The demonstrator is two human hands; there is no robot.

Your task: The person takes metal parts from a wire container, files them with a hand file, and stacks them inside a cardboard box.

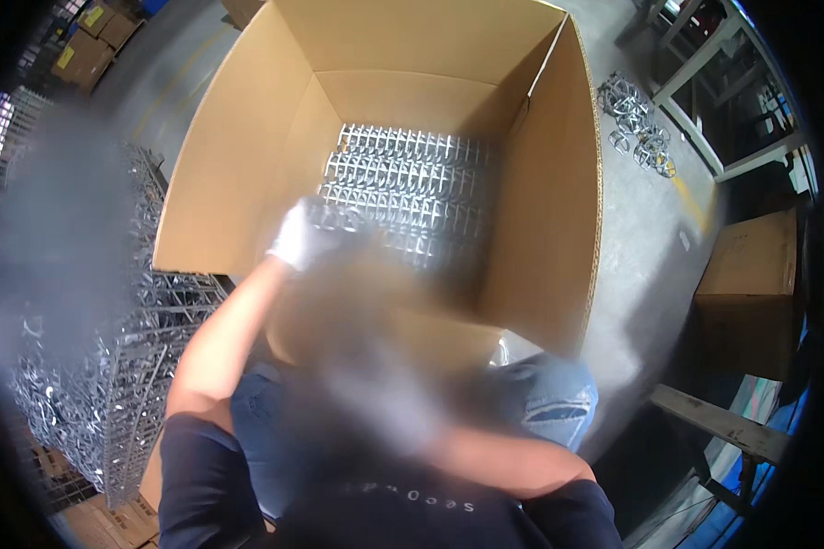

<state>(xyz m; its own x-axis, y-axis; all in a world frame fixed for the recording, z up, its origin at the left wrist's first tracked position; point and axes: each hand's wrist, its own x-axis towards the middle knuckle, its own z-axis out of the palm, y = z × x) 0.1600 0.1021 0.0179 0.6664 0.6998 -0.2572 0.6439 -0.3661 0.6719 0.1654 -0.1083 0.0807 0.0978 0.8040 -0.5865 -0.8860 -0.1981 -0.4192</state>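
Observation:
A large open cardboard box (pixel 540 201) stands in front of me, and rows of shiny metal parts (pixel 403 174) cover its bottom. My left hand (pixel 295 240), in a white glove, reaches over the near wall into the box and is closed on a metal part (pixel 334 218) just above the rows. It is smeared by motion. My right forearm comes in from the lower right. My right hand (pixel 384 403) is a grey blur in front of the box's near wall, and its fingers cannot be made out.
A wire mesh cage (pixel 110 384) full of metal parts stands at my left. Loose metal parts (pixel 636 123) lie on the concrete floor at the upper right, near a metal frame. A smaller cardboard box (pixel 751 274) sits at the right, above a wooden plank (pixel 719 421).

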